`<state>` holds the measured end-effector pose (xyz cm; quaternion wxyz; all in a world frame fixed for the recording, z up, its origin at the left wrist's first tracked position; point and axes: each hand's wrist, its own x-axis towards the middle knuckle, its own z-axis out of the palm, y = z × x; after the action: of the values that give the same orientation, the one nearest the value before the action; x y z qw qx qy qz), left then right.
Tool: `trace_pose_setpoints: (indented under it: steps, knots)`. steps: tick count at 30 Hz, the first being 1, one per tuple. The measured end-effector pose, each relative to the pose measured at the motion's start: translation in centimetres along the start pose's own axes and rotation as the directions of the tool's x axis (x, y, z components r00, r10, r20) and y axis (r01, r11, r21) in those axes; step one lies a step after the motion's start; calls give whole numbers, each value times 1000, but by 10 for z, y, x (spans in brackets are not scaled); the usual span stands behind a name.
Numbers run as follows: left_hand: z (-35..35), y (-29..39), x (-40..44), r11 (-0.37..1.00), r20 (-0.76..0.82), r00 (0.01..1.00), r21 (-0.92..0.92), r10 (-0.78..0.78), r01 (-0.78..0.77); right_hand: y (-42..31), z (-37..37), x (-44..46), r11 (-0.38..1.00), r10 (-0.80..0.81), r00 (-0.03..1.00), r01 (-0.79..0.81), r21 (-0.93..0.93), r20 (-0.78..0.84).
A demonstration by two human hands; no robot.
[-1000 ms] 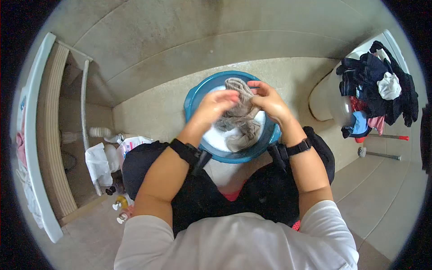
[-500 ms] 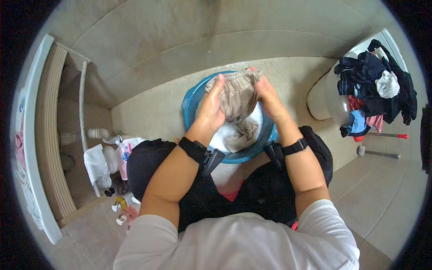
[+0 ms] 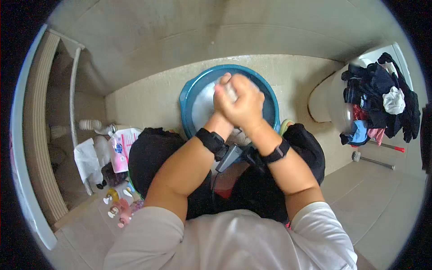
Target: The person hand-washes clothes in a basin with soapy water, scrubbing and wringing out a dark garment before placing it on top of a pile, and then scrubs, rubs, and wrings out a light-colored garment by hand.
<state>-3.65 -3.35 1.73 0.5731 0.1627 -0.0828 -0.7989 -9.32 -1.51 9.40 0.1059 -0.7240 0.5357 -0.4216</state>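
Note:
Both hands are pressed together over a blue basin (image 3: 186, 102) that holds white suds. Between them is a beige-grey cloth (image 3: 232, 92), of which only a small part shows. My left hand (image 3: 221, 105) has its fingers closed on the cloth, largely covered by the other hand. Wrapped over it from the right, my right hand (image 3: 246, 100) is also closed on the cloth. More of the grey cloth hangs below the wrists, near the basin's front edge.
Dark, white, red and blue clothes (image 3: 371, 96) lie piled on a white toilet (image 3: 321, 101) at the right. On the left are a pink-and-white pouch (image 3: 120, 150), a white bag (image 3: 88, 161), pump bottles (image 3: 120, 209) and a pipe (image 3: 73, 99). A brush (image 3: 373, 160) lies at the right.
My hands have come together and closed round the cloth, which was spread between them half a second ago. The view has shifted slightly.

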Motion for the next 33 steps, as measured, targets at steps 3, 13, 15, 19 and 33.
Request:
trace_pose_setpoints:
  steps: [3,13,15,19,33]
  knots:
    - [22,-2,-3,993,-512,857,118,61,0,32,7,2,873,422,903,-428,236,75]
    - [15,29,-4,912,-395,893,246,-215,329,82,-4,-6,155,536,667,-680,716,518]
    - [16,42,-1,945,-388,896,149,-215,291,49,-15,2,807,135,981,-189,560,136]
    - [-23,29,6,962,217,937,31,-273,272,-14,-13,-11,997,-52,994,47,58,93]
    - [50,40,-14,877,-320,923,354,-213,326,50,-33,-6,880,-3,813,-275,388,583]
